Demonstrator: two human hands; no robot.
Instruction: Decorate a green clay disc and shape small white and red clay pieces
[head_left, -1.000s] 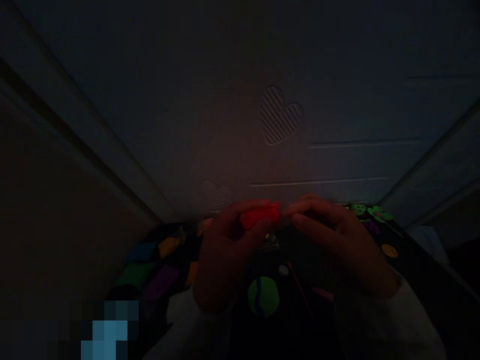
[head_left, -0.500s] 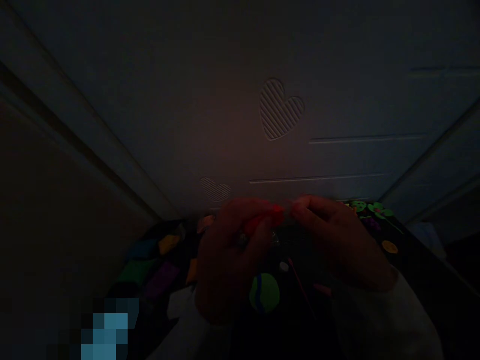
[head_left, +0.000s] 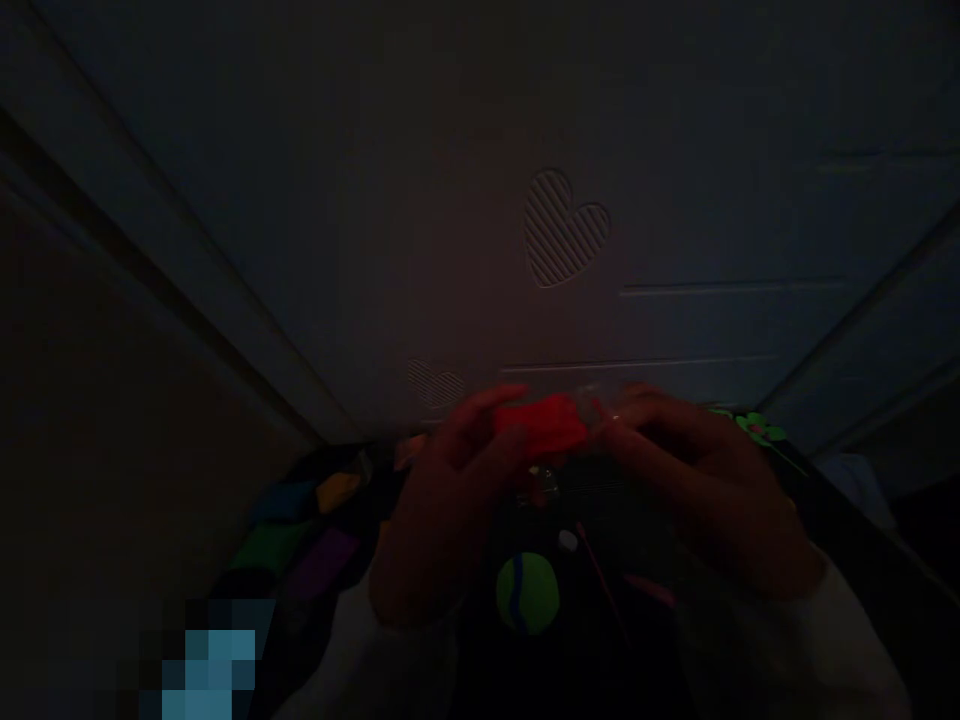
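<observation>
Red packet (head_left: 544, 424) held in the left hand (head_left: 435, 505); its clear wrapper (head_left: 587, 403) is pinched by the right hand (head_left: 705, 480). Steady support is called for.

Dark bench (head_left: 570, 660): green disc with blue stripe (head_left: 528, 594) near front edge, small white piece (head_left: 568, 541) just beyond, thin red stick (head_left: 600, 573) beside; colored packs (head_left: 271, 546) along left edge, green flower (head_left: 759, 428) toward far right corner.

very dim, murky view with a faint reddish cast at the centre, deep lower shadows and soft, grainy detail
</observation>
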